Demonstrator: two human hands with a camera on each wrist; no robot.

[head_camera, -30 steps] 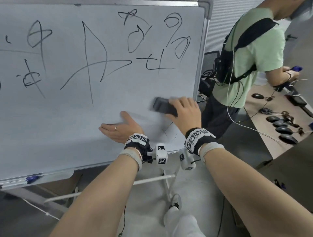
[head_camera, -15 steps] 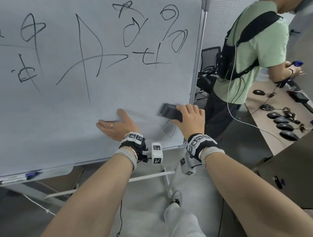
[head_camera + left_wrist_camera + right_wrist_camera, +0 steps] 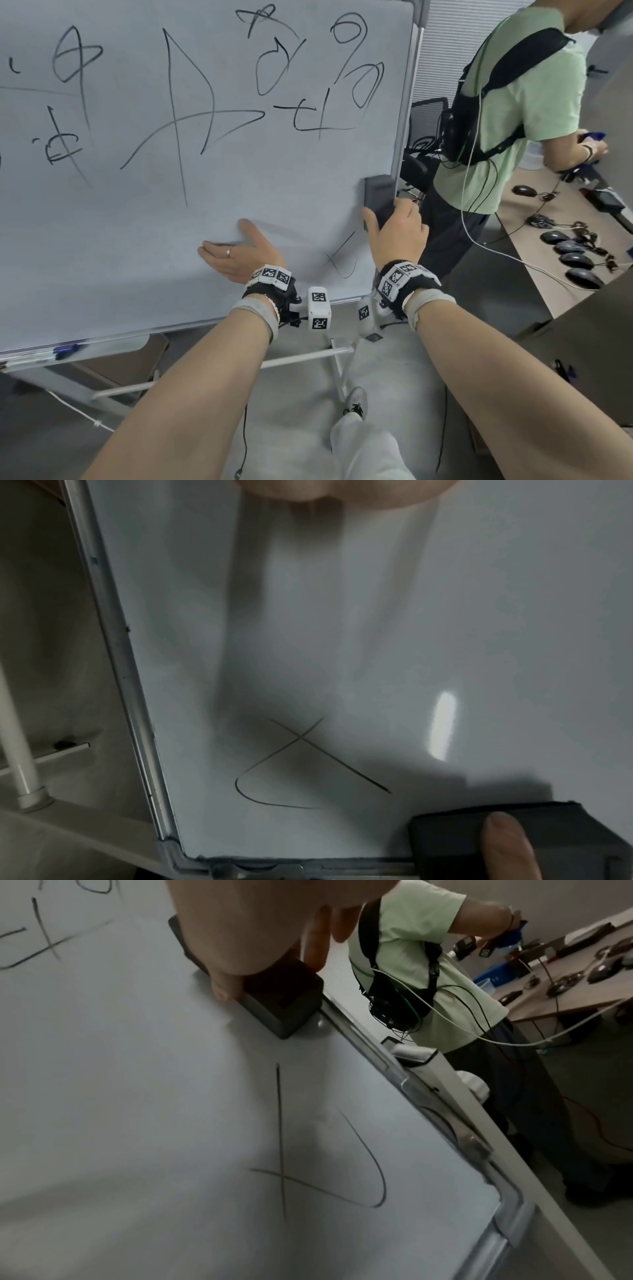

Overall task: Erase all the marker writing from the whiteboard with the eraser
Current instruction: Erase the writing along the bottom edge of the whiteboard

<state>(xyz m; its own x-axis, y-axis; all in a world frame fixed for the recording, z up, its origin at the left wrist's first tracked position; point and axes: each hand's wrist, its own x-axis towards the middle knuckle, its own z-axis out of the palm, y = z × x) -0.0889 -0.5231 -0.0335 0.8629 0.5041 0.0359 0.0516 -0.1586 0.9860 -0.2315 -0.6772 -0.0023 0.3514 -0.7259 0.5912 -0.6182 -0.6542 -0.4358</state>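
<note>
Office floor, grey; whiteboard [image 3: 239, 192] on a white metal stand, tilted slightly in the head view. Black marker writing [image 3: 191, 102] covers the upper half: loops, a tall triangle shape, crossed strokes. One small mark [image 3: 342, 260] sits alone near the lower right corner, a straight stroke crossed by a hooked curve; seen clearly from both wrist views.

Right hand [image 3: 397, 236]: grip closed around the dark eraser [image 3: 378, 195], thumb on one long side, fingers over the other. Eraser stands upright, pressed flat on the board just beside the right frame edge, above the small mark and apart from it.

Left hand [image 3: 236, 253]: grip open, fingers straight, palm flat against bare board low in the middle, ring on one finger. Holds nothing.

Blue-capped marker [image 3: 66, 350] lies in the tray at the board's lower left.

Second person [image 3: 513, 113] in a green shirt, black harness with cables, stands beyond the board's right edge at a wooden surface [image 3: 548, 284] carrying several black computer mice [image 3: 575, 260].
</note>
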